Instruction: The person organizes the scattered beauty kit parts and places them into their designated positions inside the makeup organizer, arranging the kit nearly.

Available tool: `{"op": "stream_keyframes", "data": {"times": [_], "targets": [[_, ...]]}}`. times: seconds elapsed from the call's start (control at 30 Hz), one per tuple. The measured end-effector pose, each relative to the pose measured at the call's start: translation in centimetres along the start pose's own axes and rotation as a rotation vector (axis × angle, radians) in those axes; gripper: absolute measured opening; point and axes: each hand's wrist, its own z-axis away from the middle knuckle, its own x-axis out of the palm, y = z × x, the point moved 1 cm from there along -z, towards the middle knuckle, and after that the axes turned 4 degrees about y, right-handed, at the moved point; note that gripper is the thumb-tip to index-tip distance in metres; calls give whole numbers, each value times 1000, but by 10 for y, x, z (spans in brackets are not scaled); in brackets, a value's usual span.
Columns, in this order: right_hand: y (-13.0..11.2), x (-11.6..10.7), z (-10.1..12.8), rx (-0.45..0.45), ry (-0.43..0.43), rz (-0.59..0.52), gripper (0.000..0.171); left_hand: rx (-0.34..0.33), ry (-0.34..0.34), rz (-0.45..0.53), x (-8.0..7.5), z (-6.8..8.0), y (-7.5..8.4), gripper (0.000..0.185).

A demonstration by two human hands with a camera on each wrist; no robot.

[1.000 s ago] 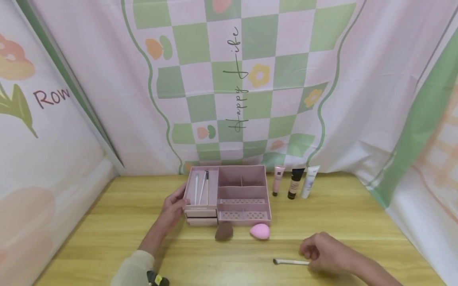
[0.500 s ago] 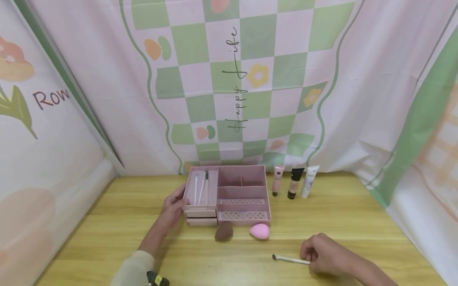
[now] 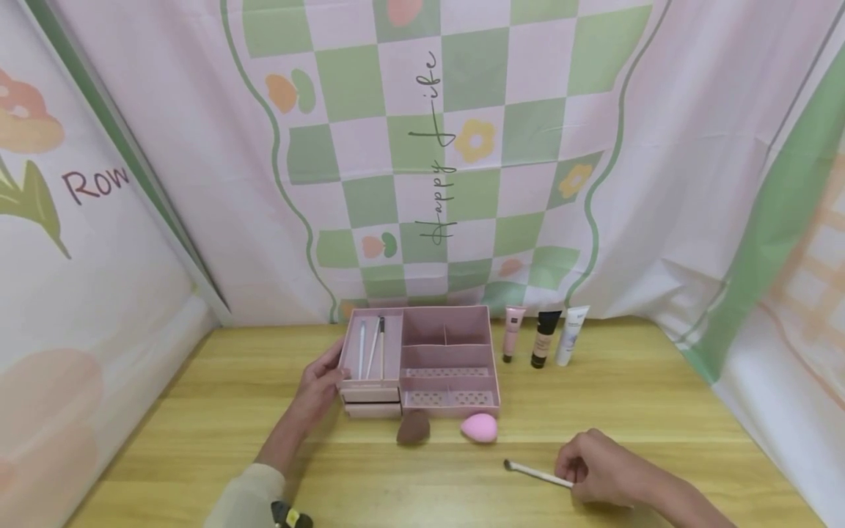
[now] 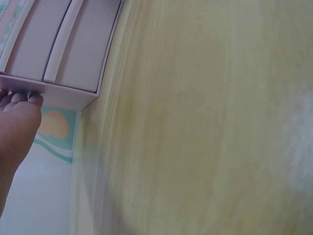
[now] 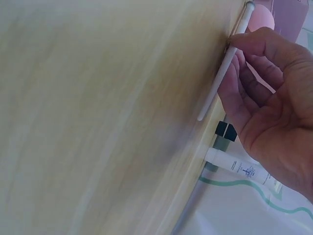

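Note:
A pink makeup organizer (image 3: pixel 449 356) stands at the back of the table. My left hand (image 3: pixel 320 385) holds it at its left side, thumb at the rim near the front corner; in the left wrist view the fingertips (image 4: pixel 35 99) touch the side panel. At the front right, my right hand (image 3: pixel 604 469) pinches a makeup brush (image 3: pixel 538 474) with a pale handle, its dark tip pointing left. The right wrist view shows the handle (image 5: pixel 225 63) held between thumb and fingers, low over the table.
Several slim brushes (image 3: pixel 372 348) lie in the organizer's left tray. A brown sponge (image 3: pixel 413 427) and a pink sponge (image 3: pixel 480 427) sit before it. To its right stand a pink tube (image 3: pixel 512 334), a black-capped tube (image 3: pixel 544 339) and a white tube (image 3: pixel 571 336). A curtain hangs behind.
The brush in my right hand has tilted, its dark tip shifting slightly away from me. My left hand and the organizer have kept their place.

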Motion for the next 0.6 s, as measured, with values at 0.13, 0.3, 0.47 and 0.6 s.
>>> {"op": "stream_keyframes", "data": {"times": [0.13,0.3,0.47,0.6], "targets": [[0,-4,1,18,-16,-57,24,0,-8,-4,-1,0,0,72],[-3,-11,0,26,-39,-111,23,-3,-29,-14,-2,0,-1,72],[-6,-15,-4,-21,-19,-126,20,-9,-25,-8,-2,0,-1,71],[-8,-19,-9,-74,6,-137,16,-10,-22,-14,-2,0,-1,71]]}}
